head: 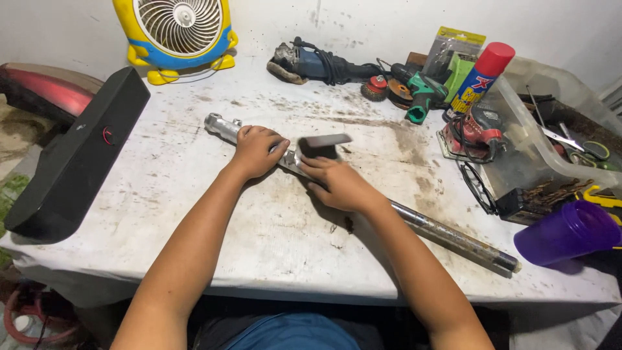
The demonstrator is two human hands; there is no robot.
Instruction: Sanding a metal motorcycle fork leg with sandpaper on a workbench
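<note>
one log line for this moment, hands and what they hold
left hand: grips metal tube near its upper end | right hand: presses dark block on tube | tube: flat on stained table

A long metal tube point(363, 194) lies slanted across the table point(194, 214) in front of me. My left hand point(258, 150) is on its far left part. My right hand point(337, 183) is just beside it, with a small block point(322, 146) on the tube. Behind them, by the wall, a fan point(180, 32) stands to the left and a grinder point(311, 63) to the right. A speaker point(78, 155) lies at the left edge. A cup point(567, 233) lies at the right, near the tube's end.
</note>
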